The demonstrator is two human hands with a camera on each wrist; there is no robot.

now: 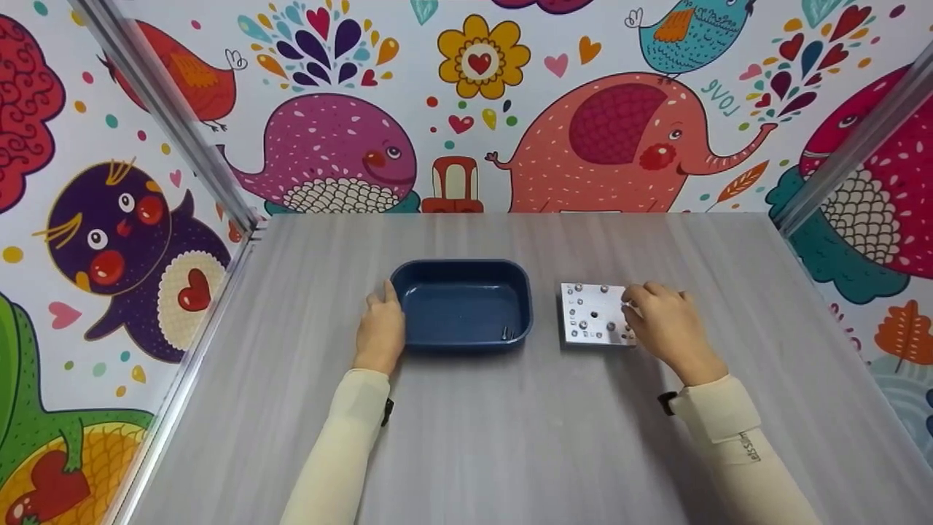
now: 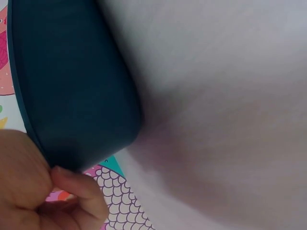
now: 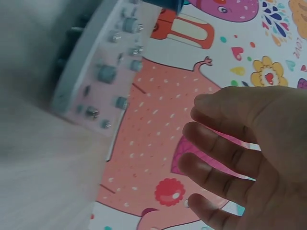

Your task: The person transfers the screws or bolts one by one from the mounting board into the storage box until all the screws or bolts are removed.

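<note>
A dark blue plastic bin sits on the table, with a couple of small metal screws in its front right corner. My left hand grips the bin's left rim; in the left wrist view, a bent finger meets the outer wall near the corner. To the right lies a silver metal plate set with several screws and round fasteners. Over its right edge, my right hand hovers with loosely bent fingers. In the right wrist view the fingers are apart from the plate, and nothing shows between them.
The grey wood-grain table runs back to a wall printed with cartoon animals. Metal frame posts rise at the left and right. A strip of table separates the bin from the plate.
</note>
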